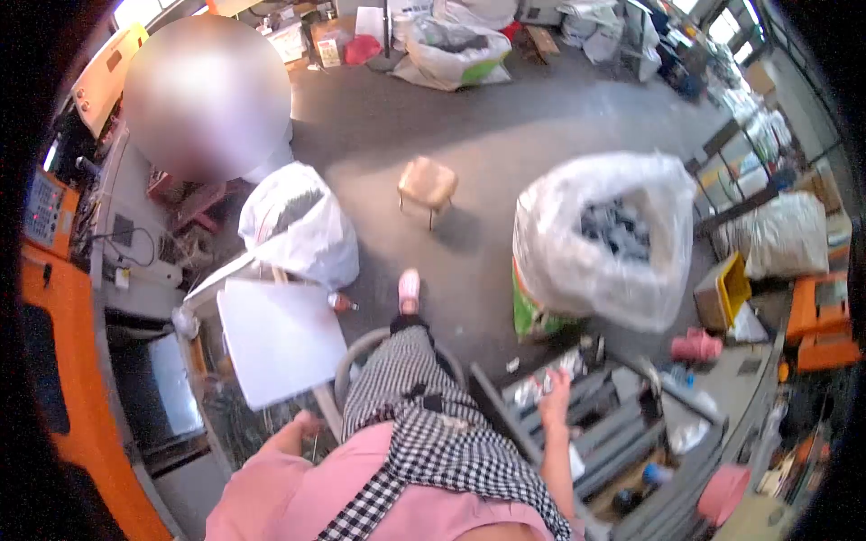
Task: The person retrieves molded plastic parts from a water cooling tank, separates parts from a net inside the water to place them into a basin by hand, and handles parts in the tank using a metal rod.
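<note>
My left hand (308, 422) is low beside the near edge of a white sheet or board (280, 343), which lies on a stand to my left. Its fingers are small and blurred, so their grip does not show. My right hand (556, 393) reaches over a grey slatted metal rack (595, 424). The fingers look drawn together next to a crumpled whitish, shiny item (530, 389); what they hold, if anything, I cannot make out. A brown bottle-like object (341, 302) rests by the sheet's far right corner.
Ahead stands a padded stool (428, 183). A large plastic-lined sack (577, 243) of dark pieces is at right, a white sack (307, 234) at left. Orange machinery (72, 361) lines the left side. Another person (207, 99) is at upper left. A pink bucket (723, 494) sits lower right.
</note>
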Motion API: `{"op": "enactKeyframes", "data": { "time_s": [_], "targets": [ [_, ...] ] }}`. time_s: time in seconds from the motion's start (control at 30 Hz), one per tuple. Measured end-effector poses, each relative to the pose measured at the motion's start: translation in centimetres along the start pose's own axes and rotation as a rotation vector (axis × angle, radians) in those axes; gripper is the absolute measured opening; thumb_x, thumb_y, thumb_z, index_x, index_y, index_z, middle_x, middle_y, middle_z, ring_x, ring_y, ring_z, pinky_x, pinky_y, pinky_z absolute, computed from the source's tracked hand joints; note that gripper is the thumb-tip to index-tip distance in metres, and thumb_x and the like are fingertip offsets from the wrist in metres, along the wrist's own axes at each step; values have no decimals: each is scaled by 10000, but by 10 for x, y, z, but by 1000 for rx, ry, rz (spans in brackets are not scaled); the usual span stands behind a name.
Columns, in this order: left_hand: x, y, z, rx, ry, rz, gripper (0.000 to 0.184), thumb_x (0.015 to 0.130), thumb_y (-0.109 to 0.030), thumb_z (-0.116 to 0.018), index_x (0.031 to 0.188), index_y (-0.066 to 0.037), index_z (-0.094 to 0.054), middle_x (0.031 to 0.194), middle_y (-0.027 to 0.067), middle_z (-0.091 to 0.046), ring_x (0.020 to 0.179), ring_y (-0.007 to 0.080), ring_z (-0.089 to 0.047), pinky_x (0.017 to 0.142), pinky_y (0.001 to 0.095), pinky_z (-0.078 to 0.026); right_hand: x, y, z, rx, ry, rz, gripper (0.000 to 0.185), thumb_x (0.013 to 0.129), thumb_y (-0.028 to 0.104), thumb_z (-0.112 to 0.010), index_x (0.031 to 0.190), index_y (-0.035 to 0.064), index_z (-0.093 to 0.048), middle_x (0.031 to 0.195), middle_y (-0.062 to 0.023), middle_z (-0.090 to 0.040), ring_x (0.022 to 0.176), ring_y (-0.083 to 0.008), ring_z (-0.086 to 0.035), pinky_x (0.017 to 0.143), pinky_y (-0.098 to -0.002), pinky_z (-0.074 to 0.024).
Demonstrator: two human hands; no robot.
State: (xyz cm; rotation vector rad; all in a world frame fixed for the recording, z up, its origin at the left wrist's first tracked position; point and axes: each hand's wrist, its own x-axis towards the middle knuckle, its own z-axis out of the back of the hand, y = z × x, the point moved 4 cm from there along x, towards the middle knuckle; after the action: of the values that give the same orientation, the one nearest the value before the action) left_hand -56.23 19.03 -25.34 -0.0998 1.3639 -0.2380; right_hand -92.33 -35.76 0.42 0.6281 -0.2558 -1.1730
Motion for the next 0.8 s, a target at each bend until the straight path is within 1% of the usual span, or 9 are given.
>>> {"op": "enactKeyframes", "data": {
  "time_s": [0.03, 0.07, 0.13, 0.27, 0.37, 0.47, 0.53, 0.63, 0.8],
  "targets": [
    [40, -5, 18, 140, 31, -178, 217, 742, -226, -588, 907, -99, -646, 682, 86, -608, 598, 199, -583, 580, 338, -493, 46, 25, -30, -34, 95, 87, 516, 649, -72, -460, 1136, 93, -499, 1289, -161, -343, 1193, -339, -333, 1016, -460, -209],
    [57, -23, 39, 180, 10, 210, 229, 738, -253, -590, 890, -96, -658, 683, 112, -632, 595, 210, -595, 630, 371, -499, 104, 54, -64, -63, 179, 191, 538, 664, -35, -481, 1179, 119, -472, 1317, -146, -318, 1215, -322, -315, 1017, -519, -171],
    [45, -99, 107, 71, -185, -1, 275, 741, -310, -560, 869, -87, -658, 716, 135, -636, 642, 245, -607, 667, 388, -490, 182, 124, -117, -246, 528, 42, 603, 662, 32, -535, 1239, 148, -406, 1347, -121, -276, 1255, -297, -260, 987, -611, -105],
    [26, -217, 220, 304, -161, -254, 346, 779, -355, -474, 854, -64, -643, 854, 163, -626, 777, 300, -606, 701, 380, -479, 289, 156, -136, -470, 393, -15, 598, 651, 33, -537, 1226, 133, -406, 1262, -149, -339, 1218, -325, -294, 929, -675, -146],
    [21, -238, 256, -43, -133, 30, 317, 780, -334, -473, 853, -75, -642, 912, 144, -622, 822, 270, -601, 725, 366, -477, 350, 144, -103, -308, 254, 17, 397, 638, -48, -537, 1031, 10, -540, 1119, -202, -464, 1073, -357, -426, 928, -370, -345],
    [-12, -261, 296, -88, -147, -37, 314, 786, -325, -494, 866, -60, -642, 845, 152, -633, 732, 238, -618, 669, 346, -498, 403, 102, -102, -222, 155, 110, 384, 604, -49, -514, 979, 5, -575, 846, -149, -587, 825, -291, -555, 801, -354, -428],
    [-45, -280, 320, -457, -225, 143, 284, 779, -284, -540, 870, -34, -639, 758, 133, -639, 632, 196, -619, 591, 324, -509, 447, 0, -139, 76, 332, -331, 309, 664, -9, -545, 972, -5, -562, 869, -172, -584, 876, -307, -553, 793, -358, -427],
    [-50, -281, 345, -816, -490, 148, 209, 751, -187, -599, 866, -16, -637, 662, 76, -630, 549, 152, -591, 511, 291, -491, 490, 120, -143, 21, 421, -506, 314, 685, 30, -539, 996, -17, -559, 917, -168, -597, 901, -285, -559, 802, -349, -434],
    [-28, -278, 343, -1160, -705, 165, 203, 750, -184, -600, 857, -16, -641, 661, 79, -625, 577, 139, -588, 547, 282, -487, 595, 222, -233, -364, 713, -158, 332, 696, 74, -553, 1017, -10, -573, 960, -159, -608, 894, -253, -578, 801, -325, -447]
  ]
}}
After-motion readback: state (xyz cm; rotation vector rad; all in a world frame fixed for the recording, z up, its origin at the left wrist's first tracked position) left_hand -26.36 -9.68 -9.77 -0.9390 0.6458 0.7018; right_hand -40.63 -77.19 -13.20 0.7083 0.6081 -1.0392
